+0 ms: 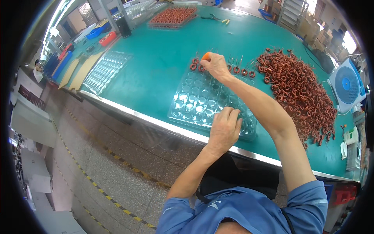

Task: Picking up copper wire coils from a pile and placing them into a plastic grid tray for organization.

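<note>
A clear plastic tray (194, 103) with many round pockets lies on the green table near its front edge. Several copper wire coils (239, 70) sit in the tray's far row. My right hand (215, 65) reaches over that far row, fingers pinched, an orange finger cot on one fingertip, touching a coil there. My left hand (224, 128) rests with curled fingers on the tray's near edge, pressing it down. A big heap of loose copper coils (300, 85) lies to the right of the tray.
A second clear tray (105, 70) lies at the left. A tray filled with coils (173, 16) stands at the back, pliers (212, 17) beside it. A small white and blue fan (346, 85) sits at the right. The table's metal edge (156, 121) runs along the front.
</note>
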A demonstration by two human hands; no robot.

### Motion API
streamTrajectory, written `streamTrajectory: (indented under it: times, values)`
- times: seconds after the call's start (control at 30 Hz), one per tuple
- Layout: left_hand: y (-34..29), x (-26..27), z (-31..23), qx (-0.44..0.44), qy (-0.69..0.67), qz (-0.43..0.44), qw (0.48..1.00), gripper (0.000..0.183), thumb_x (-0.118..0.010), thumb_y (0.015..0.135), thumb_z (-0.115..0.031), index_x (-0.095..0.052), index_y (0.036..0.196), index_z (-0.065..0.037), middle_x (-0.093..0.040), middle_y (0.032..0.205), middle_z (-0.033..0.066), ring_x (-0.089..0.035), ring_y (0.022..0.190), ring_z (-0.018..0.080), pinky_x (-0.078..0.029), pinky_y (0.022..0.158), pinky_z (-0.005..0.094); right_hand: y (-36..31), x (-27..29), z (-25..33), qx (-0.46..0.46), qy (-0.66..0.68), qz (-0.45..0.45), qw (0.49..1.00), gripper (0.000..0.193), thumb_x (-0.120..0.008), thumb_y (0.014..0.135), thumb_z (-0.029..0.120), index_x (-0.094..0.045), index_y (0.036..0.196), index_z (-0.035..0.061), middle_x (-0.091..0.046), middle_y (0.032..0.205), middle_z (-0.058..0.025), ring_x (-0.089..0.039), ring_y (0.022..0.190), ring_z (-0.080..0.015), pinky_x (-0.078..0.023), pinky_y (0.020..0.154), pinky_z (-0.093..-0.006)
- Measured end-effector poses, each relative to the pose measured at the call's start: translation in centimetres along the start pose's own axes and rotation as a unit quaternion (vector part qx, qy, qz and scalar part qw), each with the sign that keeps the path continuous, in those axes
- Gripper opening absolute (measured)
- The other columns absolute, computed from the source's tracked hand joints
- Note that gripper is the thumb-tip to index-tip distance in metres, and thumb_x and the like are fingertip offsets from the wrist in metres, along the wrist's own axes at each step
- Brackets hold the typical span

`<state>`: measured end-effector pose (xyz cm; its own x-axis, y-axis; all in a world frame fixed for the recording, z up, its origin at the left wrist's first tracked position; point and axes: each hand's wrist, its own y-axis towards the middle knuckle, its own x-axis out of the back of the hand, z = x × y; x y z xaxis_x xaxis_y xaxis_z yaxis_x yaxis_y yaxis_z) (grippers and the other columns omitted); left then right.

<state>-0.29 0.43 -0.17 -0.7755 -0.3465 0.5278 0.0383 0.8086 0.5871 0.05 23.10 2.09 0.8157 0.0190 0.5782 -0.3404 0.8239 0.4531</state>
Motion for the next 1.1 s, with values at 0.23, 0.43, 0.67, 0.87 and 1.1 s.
streamTrajectory:
  times: [0.23, 0.43, 0.67, 0.87, 1.1]
  values:
    - [0.0, 0.1, 0.9, 0.015, -0.015, -0.014, 1.0, 0.021, -0.062, 0.087, -0.011, -0.06, 0.106, -0.004, -0.059, 0.102, 0.0138, -0.057, 0.096, 0.0326, -0.043, 0.082, 0.0409, 0.1, 8.7, 1.2, 0.098, -0.109, 0.009, 0.989, 0.039, -0.065, 0.088, 0.022, -0.056, 0.121, 0.0039, -0.07, 0.089, -0.0177, -0.068, 0.079, -0.0276, -0.052, 0.071, -0.0365]
    - [-0.1, 0.2, 1.0, 0.025, -0.042, -0.017, 0.999, 0.018, -0.062, 0.086, -0.01, -0.06, 0.103, -0.004, -0.059, 0.099, 0.0115, -0.058, 0.089, 0.0307, -0.042, 0.079, 0.0416, -10.9, 22.8, 2.7, 0.054, -0.344, 0.303, 0.887, 0.034, -0.066, 0.085, 0.028, -0.061, 0.106, 0.0015, -0.064, 0.093, -0.016, -0.064, 0.088, -0.0322, -0.051, 0.078, -0.0434]
    - [0.0, -0.8, 0.9, 0.013, -0.043, -0.007, 0.999, 0.013, -0.062, 0.085, -0.009, -0.062, 0.098, -0.005, -0.061, 0.095, 0.0102, -0.058, 0.087, 0.0308, -0.042, 0.077, 0.0406, -20.7, 23.1, -2.6, 0.149, -0.451, 0.25, 0.844, 0.034, -0.069, 0.082, 0.027, -0.057, 0.105, 0.0048, -0.059, 0.094, -0.0107, -0.057, 0.098, -0.0267, -0.042, 0.085, -0.0397]
    - [-0.1, -0.4, 0.7, 0.0, -0.028, -0.01, 1.0, 0.01, -0.061, 0.086, -0.009, -0.062, 0.095, -0.006, -0.061, 0.093, 0.0091, -0.059, 0.084, 0.0289, -0.042, 0.076, 0.0399, -19.2, 21.4, -2.3, 0.105, -0.449, 0.165, 0.872, 0.032, -0.073, 0.077, 0.026, -0.06, 0.099, 0.0058, -0.058, 0.096, -0.0092, -0.056, 0.098, -0.0261, -0.042, 0.085, -0.0388]
    - [0.0, -0.8, 0.7, -0.008, -0.003, -0.006, 1.0, 0.009, -0.061, 0.086, -0.008, -0.062, 0.095, -0.006, -0.061, 0.092, 0.0085, -0.059, 0.084, 0.0287, -0.042, 0.077, 0.0396, -18.0, 19.8, -4.1, 0.192, -0.394, 0.157, 0.885, 0.017, -0.06, 0.083, 0.016, -0.062, 0.099, 0.0081, -0.058, 0.091, -0.007, -0.053, 0.098, -0.025, -0.04, 0.085, -0.0392]
